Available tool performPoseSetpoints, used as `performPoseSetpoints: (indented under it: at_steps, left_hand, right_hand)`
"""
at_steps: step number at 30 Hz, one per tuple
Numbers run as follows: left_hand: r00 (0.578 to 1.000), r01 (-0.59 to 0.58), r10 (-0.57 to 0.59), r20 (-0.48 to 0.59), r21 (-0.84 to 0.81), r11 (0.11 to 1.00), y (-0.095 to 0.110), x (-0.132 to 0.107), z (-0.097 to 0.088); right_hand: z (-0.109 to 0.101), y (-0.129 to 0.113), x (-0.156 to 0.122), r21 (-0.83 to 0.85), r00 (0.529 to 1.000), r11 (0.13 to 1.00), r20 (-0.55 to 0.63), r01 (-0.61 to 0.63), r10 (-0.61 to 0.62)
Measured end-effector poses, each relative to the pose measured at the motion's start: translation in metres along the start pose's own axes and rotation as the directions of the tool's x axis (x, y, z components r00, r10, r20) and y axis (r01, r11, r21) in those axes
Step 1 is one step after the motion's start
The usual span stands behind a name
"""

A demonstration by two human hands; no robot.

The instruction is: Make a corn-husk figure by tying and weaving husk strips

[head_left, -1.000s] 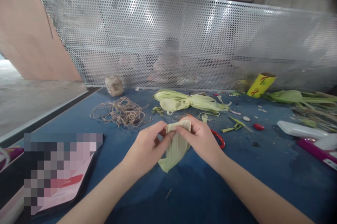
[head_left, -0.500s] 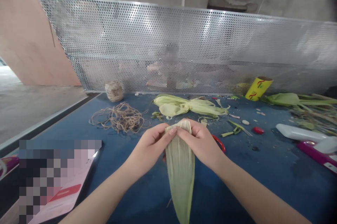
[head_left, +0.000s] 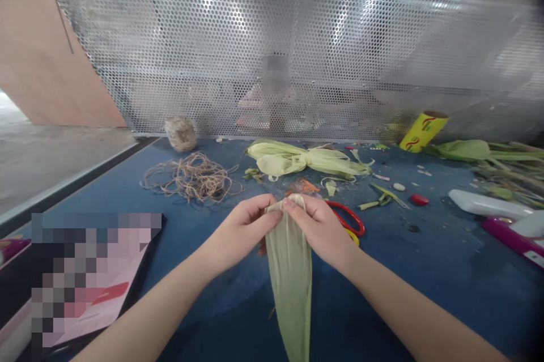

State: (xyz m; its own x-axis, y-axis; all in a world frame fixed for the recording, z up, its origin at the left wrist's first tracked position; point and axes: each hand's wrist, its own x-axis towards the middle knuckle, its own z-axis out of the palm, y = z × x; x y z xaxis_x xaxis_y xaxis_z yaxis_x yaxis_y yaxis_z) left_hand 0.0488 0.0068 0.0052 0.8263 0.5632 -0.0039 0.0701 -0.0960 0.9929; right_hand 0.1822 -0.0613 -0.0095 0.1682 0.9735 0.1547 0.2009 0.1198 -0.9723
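A long pale green corn husk (head_left: 291,282) hangs down toward me, its wide top edge gathered between both hands. My left hand (head_left: 249,229) pinches the husk's upper left side with thumb and fingers. At the upper right side, my right hand (head_left: 317,226) is closed on the same husk, its thumb pressed flat near the top. Red-handled scissors (head_left: 351,217) lie on the table just beyond my right hand, partly hidden by it. Behind the hands rests a bundle of corn husks (head_left: 308,161), tied in at the middle.
Tangled twine (head_left: 193,178) and a twine roll (head_left: 181,134) lie at the left. A framed panel (head_left: 123,288) is at the near left. A yellow tube (head_left: 424,131), a white-and-purple tool (head_left: 493,209) and plant stalks (head_left: 510,175) occupy the right. A perforated metal screen (head_left: 238,56) closes the back.
The view has tipped down, so the background sits higher. Both hands keep hold of the corn husk and have shifted slightly, showing more of the scissors and an orange-brown piece behind them.
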Motion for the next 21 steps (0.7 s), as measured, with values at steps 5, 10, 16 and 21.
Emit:
performPoseSetpoints:
  at_steps: [5,10,16,21]
  left_hand:
    - [1.0,0.021,-0.021,-0.005,0.085,0.996,-0.003,0.0,0.002]
    - [1.0,-0.012,0.015,-0.017,0.133,0.991,-0.006,0.002,0.005]
    - [0.957,-0.186,0.266,-0.119,0.452,0.872,-0.008,0.001,0.009]
    - [0.944,-0.15,0.303,-0.129,0.651,0.744,-0.006,-0.002,0.011]
  right_hand:
    - [0.001,0.001,0.0,-0.021,0.999,0.999,0.004,-0.037,0.038]
    - [-0.004,0.006,0.002,0.014,0.997,0.998,0.034,-0.068,0.068]
    - [0.002,0.015,0.003,0.125,0.998,0.99,-0.014,-0.062,0.064]
    - [0.004,0.02,0.005,-0.032,0.998,0.999,-0.053,0.04,-0.041]
